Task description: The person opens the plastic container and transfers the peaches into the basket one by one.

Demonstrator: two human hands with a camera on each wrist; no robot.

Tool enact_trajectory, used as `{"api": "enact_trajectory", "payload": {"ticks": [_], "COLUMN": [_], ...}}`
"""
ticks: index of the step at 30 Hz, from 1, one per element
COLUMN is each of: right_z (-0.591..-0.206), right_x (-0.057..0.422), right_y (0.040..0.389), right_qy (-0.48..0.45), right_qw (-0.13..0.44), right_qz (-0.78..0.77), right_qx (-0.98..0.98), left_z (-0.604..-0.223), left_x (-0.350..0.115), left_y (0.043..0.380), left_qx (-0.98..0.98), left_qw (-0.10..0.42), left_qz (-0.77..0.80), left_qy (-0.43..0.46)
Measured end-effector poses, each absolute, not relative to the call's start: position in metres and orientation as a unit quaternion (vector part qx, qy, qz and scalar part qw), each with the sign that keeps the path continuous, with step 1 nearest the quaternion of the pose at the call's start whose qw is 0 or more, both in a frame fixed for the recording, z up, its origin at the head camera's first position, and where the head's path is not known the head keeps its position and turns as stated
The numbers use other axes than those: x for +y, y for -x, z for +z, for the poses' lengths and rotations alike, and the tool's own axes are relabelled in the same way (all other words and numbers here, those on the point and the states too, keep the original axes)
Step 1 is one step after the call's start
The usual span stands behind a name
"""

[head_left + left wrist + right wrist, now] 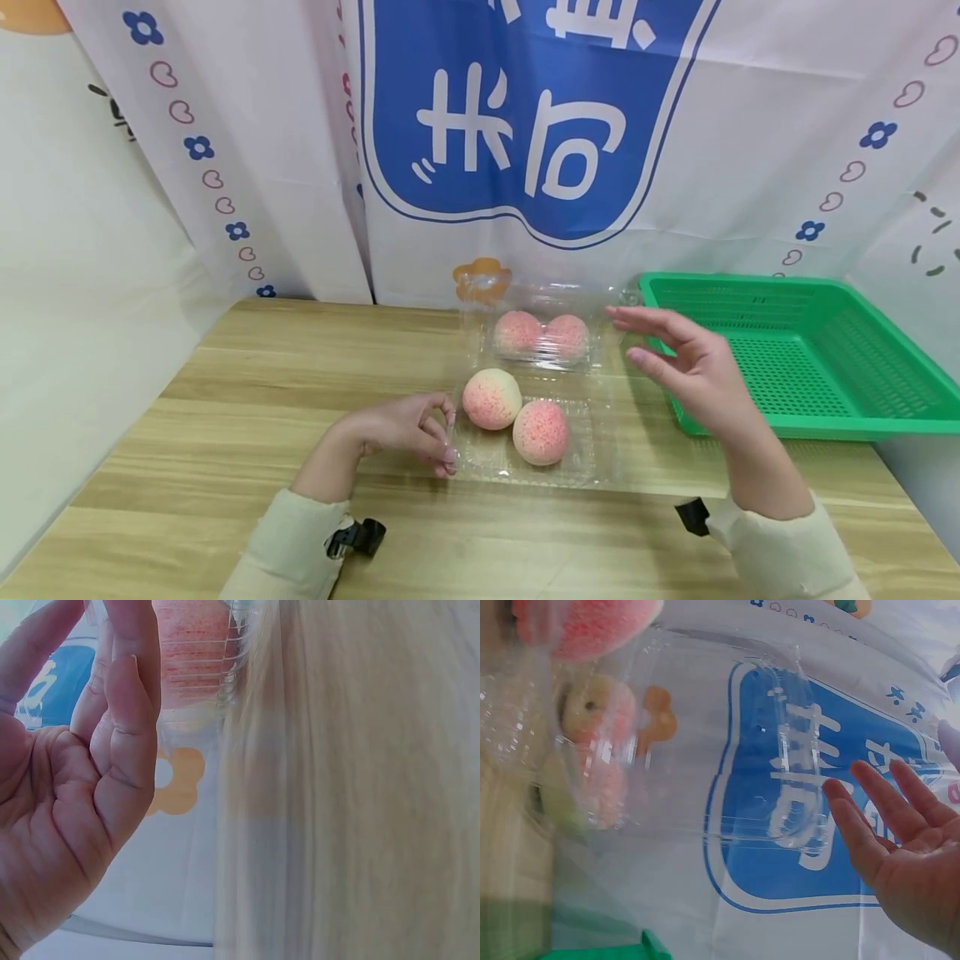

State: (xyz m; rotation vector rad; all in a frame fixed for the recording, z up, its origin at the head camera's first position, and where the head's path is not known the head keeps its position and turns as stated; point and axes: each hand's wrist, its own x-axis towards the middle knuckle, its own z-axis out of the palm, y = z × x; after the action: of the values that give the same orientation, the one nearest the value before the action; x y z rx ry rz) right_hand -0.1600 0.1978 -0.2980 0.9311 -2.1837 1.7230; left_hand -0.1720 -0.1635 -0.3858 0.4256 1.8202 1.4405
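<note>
A clear plastic clamshell box [480, 468] lies on the table with its transparent lid [682, 817] raised at the back. Two peach-like pink-and-cream speckled balls, a left one [491, 399] and a right one [542, 432], sit in its base. My left hand [408, 429] pinches the box's left edge near the front corner, fingers bent. Beside the raised lid, on its right, my right hand [693, 358] is held up with fingers spread and nothing in it. Two more pink balls [517, 333] show behind, under clear plastic.
A green plastic basket [750, 429] stands to the right, behind my right forearm. The wooden tabletop [247, 417] ends at a white cloth backdrop [300, 208] with a blue printed panel. Dark wrist mounts [367, 537] stick out from the sleeves.
</note>
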Motion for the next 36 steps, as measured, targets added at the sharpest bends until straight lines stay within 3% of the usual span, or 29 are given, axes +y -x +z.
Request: {"api": "enact_trajectory", "payload": {"ticks": [14, 26, 36], "right_z": [-0.351, -0.381, -0.389], "right_x": [0.187, 0.167, 0.163], "right_y": [0.168, 0.177, 0.179], "right_qy": [-0.289, -0.281, -0.303], "right_qw": [-0.079, -0.151, -0.177], "right_qz": [0.515, 0.514, 0.494], "right_qx": [-0.803, -0.796, -0.796], "left_z": [-0.39, -0.39, -0.39], "left_x": [-0.161, -0.162, -0.161], "left_y": [0.175, 0.174, 0.175], "left_qx": [0.706, 0.731, 0.736], "left_qw": [0.387, 0.376, 0.374], "left_qz": [0.571, 0.548, 0.537], "left_qy": [-0.161, -0.157, -0.172]}}
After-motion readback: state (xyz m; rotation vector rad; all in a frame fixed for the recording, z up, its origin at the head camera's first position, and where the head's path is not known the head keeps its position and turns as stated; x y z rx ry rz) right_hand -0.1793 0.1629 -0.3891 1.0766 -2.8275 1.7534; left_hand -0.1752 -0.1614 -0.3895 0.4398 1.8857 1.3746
